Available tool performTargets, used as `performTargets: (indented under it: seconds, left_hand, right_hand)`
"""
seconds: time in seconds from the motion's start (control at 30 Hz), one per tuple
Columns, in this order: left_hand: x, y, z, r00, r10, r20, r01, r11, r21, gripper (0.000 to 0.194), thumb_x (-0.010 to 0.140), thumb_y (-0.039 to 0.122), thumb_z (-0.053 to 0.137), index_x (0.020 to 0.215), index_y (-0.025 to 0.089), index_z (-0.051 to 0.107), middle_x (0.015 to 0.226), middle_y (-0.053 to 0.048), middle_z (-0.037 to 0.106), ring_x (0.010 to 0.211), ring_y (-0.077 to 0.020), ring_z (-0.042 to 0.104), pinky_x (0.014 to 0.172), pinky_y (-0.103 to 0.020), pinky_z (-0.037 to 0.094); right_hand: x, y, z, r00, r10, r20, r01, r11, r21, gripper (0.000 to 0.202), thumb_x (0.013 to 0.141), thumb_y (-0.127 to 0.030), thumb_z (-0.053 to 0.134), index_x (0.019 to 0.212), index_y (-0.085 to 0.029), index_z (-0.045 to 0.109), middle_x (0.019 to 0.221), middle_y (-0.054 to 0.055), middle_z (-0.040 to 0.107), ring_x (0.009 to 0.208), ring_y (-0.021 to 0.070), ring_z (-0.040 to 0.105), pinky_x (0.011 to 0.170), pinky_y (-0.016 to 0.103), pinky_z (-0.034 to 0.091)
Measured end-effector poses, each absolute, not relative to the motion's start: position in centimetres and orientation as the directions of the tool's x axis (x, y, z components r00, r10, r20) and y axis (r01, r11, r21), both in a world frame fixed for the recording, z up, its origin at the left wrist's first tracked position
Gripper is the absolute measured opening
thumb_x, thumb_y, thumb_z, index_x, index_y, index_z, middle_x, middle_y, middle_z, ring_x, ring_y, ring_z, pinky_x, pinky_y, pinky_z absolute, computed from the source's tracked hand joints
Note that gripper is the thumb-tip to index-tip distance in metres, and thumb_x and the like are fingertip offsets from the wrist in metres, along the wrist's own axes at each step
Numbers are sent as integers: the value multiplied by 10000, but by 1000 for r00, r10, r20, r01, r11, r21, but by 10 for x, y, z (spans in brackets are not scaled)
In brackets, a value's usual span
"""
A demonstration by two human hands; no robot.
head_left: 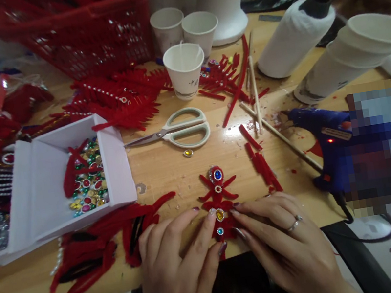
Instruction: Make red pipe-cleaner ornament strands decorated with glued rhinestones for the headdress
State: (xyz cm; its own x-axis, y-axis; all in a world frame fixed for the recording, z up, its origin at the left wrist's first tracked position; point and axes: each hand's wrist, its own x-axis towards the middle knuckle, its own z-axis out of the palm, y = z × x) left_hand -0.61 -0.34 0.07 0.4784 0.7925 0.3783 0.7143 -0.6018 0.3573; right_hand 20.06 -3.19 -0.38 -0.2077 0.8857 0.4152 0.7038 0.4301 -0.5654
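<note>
A red fuzzy chenille ornament [221, 203] lies at the front edge of the table. Down its middle run a blue gem [217, 175], a small ring-shaped gem, a yellow gem [220, 215] and a light-blue gem [220, 231]. From the left, my left hand [182, 250] grips the ornament's lower part, its index fingertip beside the yellow gem. My right hand [286, 236], with a ring on one finger, pinches the opposite side. Fingers cover part of the lower edges. A loose yellow gem [188, 153] rests beyond, beside green-handled scissors [185, 128].
A white box [119, 178] of gems stands left, near red chenille pieces [87, 262]. Rightward are red strips [263, 165], wooden sticks [283, 137] and a blue glue gun [327, 135] with a lit red light. Paper cups [185, 71], a thread cone [295, 39] and a red basket [89, 39] stand behind.
</note>
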Motion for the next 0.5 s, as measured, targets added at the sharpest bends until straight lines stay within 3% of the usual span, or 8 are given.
performTargets:
  seconds: [0.17,0.23,0.4,0.5]
  left_hand:
    - [-5,-3,2,475,783,401,708,-611,353,259,933,256,581,1166,285,690,1139,-82,650,975,-256,574,857,-437,379]
    - [-8,-3,5,459,771,441,685,-623,376,264,905,223,632,1164,251,674,1114,-80,654,963,-238,592,852,-420,409]
    - [-23,-5,18,212,780,588,585,-584,563,196,771,66,758,817,206,627,884,-4,663,801,-164,624,782,-375,501]
    - [-27,-5,29,96,782,615,473,-580,663,223,763,26,743,731,211,623,755,44,655,709,-133,621,720,-332,519]
  right_hand:
    - [199,-33,-6,-95,879,468,695,395,-601,288,898,36,540,1103,-145,632,1046,72,665,975,182,610,912,359,471]
    - [197,-34,-6,-19,883,469,701,346,-623,246,918,13,524,1069,-153,622,1020,64,656,966,166,612,871,310,484]
    - [203,-45,4,153,877,456,650,259,-715,198,981,-85,432,891,-195,569,933,48,620,895,169,613,756,298,484]
    - [207,-51,25,165,819,550,722,280,-633,261,993,-116,429,780,-213,543,899,50,601,855,189,610,732,333,473]
